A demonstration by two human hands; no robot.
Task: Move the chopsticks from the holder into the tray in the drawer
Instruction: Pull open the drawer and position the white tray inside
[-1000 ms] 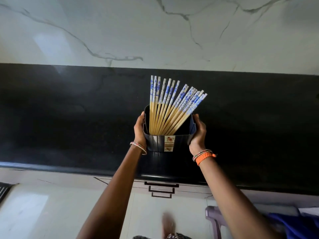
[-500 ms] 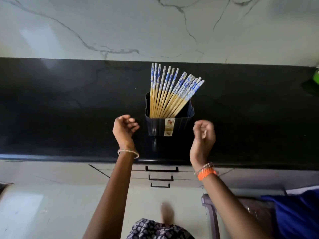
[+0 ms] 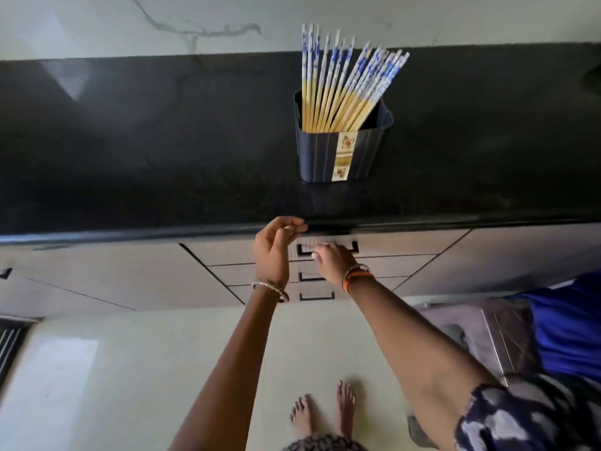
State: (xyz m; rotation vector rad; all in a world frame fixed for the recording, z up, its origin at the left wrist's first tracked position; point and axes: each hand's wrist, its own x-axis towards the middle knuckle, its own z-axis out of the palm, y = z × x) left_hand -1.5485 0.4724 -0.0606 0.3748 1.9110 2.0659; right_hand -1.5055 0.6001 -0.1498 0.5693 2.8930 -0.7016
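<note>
Several chopsticks point(image 3: 341, 76), wooden with blue-and-white tops, stand fanned out in a dark square holder point(image 3: 320, 154) on the black counter point(image 3: 130, 141), close to its front edge. Below the holder is a stack of closed drawers. My right hand point(image 3: 331, 262) lies over the black handle point(image 3: 354, 247) of the top drawer point(image 3: 396, 247) with its fingers curled on the bar. My left hand point(image 3: 273, 249) hovers just left of it by the counter's edge, fingers loosely bent, holding nothing. The tray is hidden inside the closed drawer.
Two more drawers sit under the top one, the lowest with a handle point(image 3: 317, 296). A purple plastic stool point(image 3: 471, 327) with blue cloth point(image 3: 569, 320) stands on the floor at the right. My bare feet point(image 3: 325, 411) are on the pale tiles.
Both hands let go of the holder, left it on the counter, and dropped below the counter edge. The right hand has reached the top drawer's handle. The view has tilted down.
</note>
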